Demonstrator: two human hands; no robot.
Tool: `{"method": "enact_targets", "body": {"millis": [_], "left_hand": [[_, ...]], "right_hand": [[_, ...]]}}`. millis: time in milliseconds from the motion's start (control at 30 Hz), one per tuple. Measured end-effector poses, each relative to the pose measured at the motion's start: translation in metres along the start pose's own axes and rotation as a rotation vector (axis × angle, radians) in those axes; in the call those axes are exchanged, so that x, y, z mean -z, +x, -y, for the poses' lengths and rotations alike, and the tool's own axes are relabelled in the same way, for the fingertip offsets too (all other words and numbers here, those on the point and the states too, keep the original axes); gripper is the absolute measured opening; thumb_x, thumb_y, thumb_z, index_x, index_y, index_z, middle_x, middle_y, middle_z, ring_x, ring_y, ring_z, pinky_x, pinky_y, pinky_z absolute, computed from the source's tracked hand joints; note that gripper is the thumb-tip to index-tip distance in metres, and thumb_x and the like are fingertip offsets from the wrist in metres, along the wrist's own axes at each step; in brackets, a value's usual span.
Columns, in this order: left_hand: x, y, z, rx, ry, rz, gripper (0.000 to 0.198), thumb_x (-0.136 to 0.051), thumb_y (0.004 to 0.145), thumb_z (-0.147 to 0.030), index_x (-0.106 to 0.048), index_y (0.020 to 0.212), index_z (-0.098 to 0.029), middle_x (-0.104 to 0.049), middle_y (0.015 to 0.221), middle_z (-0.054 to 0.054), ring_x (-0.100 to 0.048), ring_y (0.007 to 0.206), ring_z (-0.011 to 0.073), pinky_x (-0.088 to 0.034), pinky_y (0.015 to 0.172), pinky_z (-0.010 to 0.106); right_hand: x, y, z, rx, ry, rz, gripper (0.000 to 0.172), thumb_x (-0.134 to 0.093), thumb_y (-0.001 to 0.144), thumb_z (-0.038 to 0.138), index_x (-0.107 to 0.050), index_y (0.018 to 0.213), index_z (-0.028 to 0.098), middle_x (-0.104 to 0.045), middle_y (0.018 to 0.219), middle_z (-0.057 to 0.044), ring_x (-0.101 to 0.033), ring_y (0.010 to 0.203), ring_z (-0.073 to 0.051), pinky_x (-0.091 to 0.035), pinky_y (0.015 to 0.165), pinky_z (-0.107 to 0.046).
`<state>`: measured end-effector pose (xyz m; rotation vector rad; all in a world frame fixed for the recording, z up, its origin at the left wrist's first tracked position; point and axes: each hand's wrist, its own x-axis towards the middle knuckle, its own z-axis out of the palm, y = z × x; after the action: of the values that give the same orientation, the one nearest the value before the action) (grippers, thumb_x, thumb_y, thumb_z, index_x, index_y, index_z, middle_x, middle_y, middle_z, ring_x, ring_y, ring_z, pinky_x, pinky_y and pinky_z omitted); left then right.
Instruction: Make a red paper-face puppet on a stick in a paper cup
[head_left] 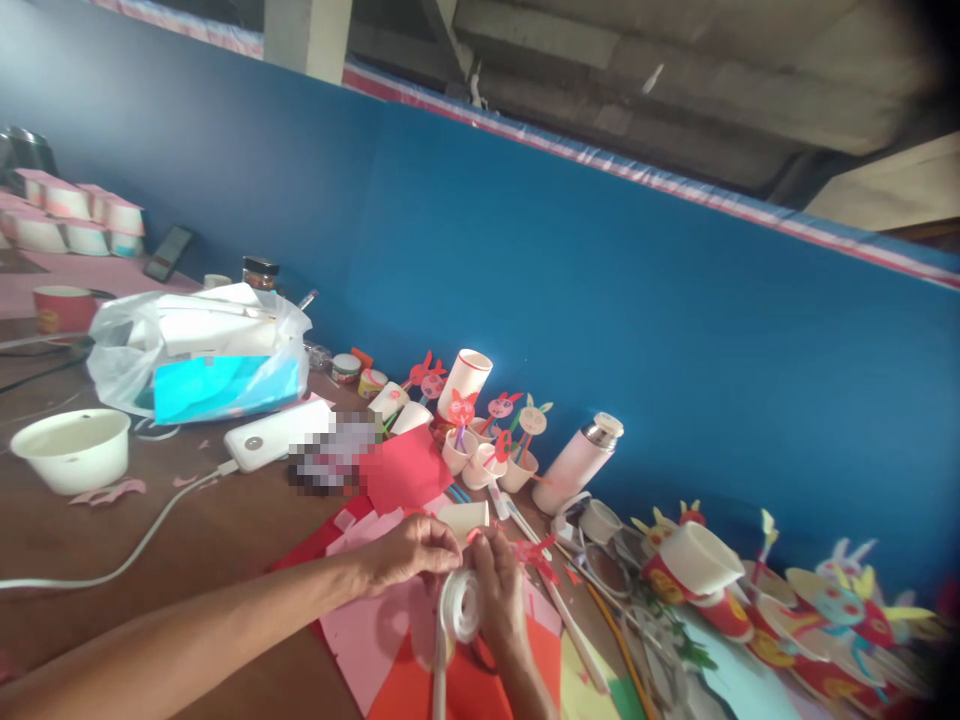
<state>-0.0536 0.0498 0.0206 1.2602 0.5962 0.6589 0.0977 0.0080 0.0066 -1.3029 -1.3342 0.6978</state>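
Above a pile of pink and red paper (360,640), my two hands are close together. My left hand (416,550) has its fingers pinched, but what they hold is too small to make out. My right hand (499,580) is closed on a small red piece (474,537) at its fingertips. A roll of white tape (459,606) hangs or rests just below and between the hands, beside a white stick (439,670). Behind the hands stands a pale paper cup (463,516). Red paper cut-outs (536,555) lie to the right.
Small cups with paper animal heads (501,462) and a thermos (574,465) stand by the blue partition (637,300). On the left are a white bowl (71,450), a plastic bag (124,350) and a power bank (274,436) with a cable. More decorated cups (701,560) crowd the right.
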Motion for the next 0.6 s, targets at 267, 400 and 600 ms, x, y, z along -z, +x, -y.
{"method": "enact_targets", "body": {"millis": [267, 400, 600], "left_hand": [[0.001, -0.006, -0.007, 0.020, -0.018, 0.070, 0.010, -0.063, 0.061, -0.017, -0.065, 0.070, -0.013, -0.057, 0.056, -0.002, -0.052, 0.053, 0.0113, -0.041, 0.054, 0.022], [0.000, -0.002, -0.001, 0.006, -0.022, 0.026, 0.009, -0.065, 0.061, -0.019, -0.063, 0.068, -0.013, -0.058, 0.056, -0.002, -0.051, 0.052, 0.0106, -0.040, 0.053, 0.022], [0.003, 0.005, 0.009, -0.013, -0.060, -0.016, 0.020, -0.067, 0.064, -0.028, -0.057, 0.072, -0.012, -0.061, 0.060, 0.000, -0.055, 0.053, 0.0125, -0.043, 0.057, 0.026]], "right_hand": [[0.013, 0.003, -0.004, 0.055, -0.110, 0.126, 0.019, -0.046, 0.086, 0.034, -0.057, 0.079, 0.020, -0.054, 0.059, 0.004, -0.049, 0.054, -0.012, -0.038, 0.054, -0.022], [0.013, 0.000, -0.005, 0.058, -0.147, 0.155, 0.020, -0.042, 0.088, 0.034, -0.056, 0.083, 0.020, -0.054, 0.057, 0.004, -0.050, 0.052, -0.012, -0.038, 0.051, -0.021], [0.007, -0.002, -0.007, 0.068, -0.215, 0.185, 0.025, -0.033, 0.092, 0.035, -0.051, 0.082, 0.021, -0.051, 0.052, 0.005, -0.049, 0.045, -0.012, -0.038, 0.045, -0.021]]}}
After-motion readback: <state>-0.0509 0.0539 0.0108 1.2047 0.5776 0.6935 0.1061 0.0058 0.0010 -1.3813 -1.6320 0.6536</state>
